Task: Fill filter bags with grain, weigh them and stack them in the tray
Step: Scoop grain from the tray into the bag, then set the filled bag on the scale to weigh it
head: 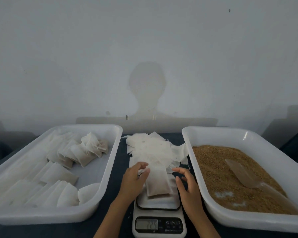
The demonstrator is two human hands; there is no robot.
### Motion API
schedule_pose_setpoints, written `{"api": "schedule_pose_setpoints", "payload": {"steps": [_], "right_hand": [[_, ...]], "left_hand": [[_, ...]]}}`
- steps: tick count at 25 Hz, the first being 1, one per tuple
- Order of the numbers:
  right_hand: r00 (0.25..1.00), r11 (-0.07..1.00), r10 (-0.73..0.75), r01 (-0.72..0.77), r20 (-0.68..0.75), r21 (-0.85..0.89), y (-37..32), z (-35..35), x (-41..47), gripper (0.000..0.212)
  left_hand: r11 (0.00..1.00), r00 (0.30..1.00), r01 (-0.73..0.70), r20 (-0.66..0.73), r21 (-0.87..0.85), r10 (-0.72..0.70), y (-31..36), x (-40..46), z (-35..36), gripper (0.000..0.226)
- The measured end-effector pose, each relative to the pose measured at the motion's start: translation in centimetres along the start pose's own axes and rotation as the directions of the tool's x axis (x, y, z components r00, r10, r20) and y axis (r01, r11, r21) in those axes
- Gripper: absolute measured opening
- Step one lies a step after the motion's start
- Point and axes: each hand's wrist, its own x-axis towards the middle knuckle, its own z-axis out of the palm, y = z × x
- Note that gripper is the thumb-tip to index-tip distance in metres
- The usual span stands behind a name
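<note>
While a filled filter bag [157,183] lies on the scale [159,219], it is flanked by the left hand [134,179] and right hand [187,184], fingers loosely spread, nothing held.

We see a dark navy table [118,169] w/ two plain white plastic trays. The left tray [110,160] at the table's left edge holds filled bags [79,155]: off-white, semi-sheer, some showing a tan-brown tint from the contents. The right tray [189,140] at the right edge holds grain [213,177], golden-brown and speckled, w/ a clear, brown-tinted scoop [241,174] on it. Btwn the trays, the empty bags [150,148] are white and translucent. The bag on the scale [157,182] is whitish at top, grey-brown lower down. The scale [159,220] is white w/ a black front panel and grey display; digits too blurred to read. The wall [144,48] behind is flat pale grey w/ a few dark specks.
</note>
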Motion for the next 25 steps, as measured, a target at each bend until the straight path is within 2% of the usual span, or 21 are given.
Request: {"api": "schedule_pose_setpoints", "payload": {"steps": [4, 8, 10, 15, 18, 22, 25], "right_hand": [[1.000, 0.997, -0.025, 0.026, 0.018, -0.075, 0.5, 0.3, 0.1, 0.025], [0.982, 0.966, -0.183, 0.188, 0.046, -0.176, 0.0, 0.5, 0.7, 0.036], [0.973, 0.947, -0.217, 0.229, 0.077, -0.225, -0.6, 0.6, 1.2, 0.038], [0.995, 0.987, -0.061, 0.072, 0.076, -0.144, -2.8, 1.6, 2.0, 0.026], [0.990, 0.996, -0.006, 0.018, 0.138, -0.082, -5.9, 2.4, 3.0, 0.017], [0.975, 0.985, -0.171, 0.173, 0.140, -0.002, -11.5, 6.4, 5.4, 0.017], [0.953, 0.974, -0.216, 0.224, 0.215, -0.017, -14.6, 11.4, 7.0, 0.013]], "left_hand": [[0.992, 0.988, 0.103, 0.107, 0.078, -0.111, 1.0, 1.1, -0.1, 0.019], [0.985, 0.990, 0.075, 0.108, 0.157, -0.093, 1.9, 1.4, -0.1, 0.028], [0.984, 0.990, 0.063, 0.117, 0.165, -0.083, 2.4, 1.5, -0.3, 0.032], [0.984, 0.991, -0.069, 0.127, 0.164, 0.049, 4.5, 1.4, -1.3, 0.019], [0.983, 0.994, -0.102, 0.046, 0.154, 0.096, 6.2, 1.2, -3.7, 0.023], [0.965, 0.980, -0.119, -0.130, 0.233, 0.152, 8.3, 1.2, -9.7, 0.022], [0.952, 0.975, -0.017, -0.207, 0.307, 0.084, 7.6, 1.5, -15.1, 0.015]]}}
